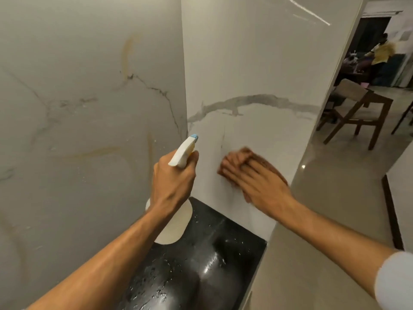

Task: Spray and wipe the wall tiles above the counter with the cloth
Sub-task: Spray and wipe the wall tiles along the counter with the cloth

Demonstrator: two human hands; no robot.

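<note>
The left hand (pixel 173 175) grips a white spray bottle (pixel 178 195). At its 3 o'clock, the right hand (pixel 257 177) lies flat, pressing a brown cloth (pixel 266 161) on the wall tiles (pixel 245 63).

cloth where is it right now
In the head view the brown cloth is right of centre, pressed flat on the wall tile under the right hand, just above the black counter.
</note>
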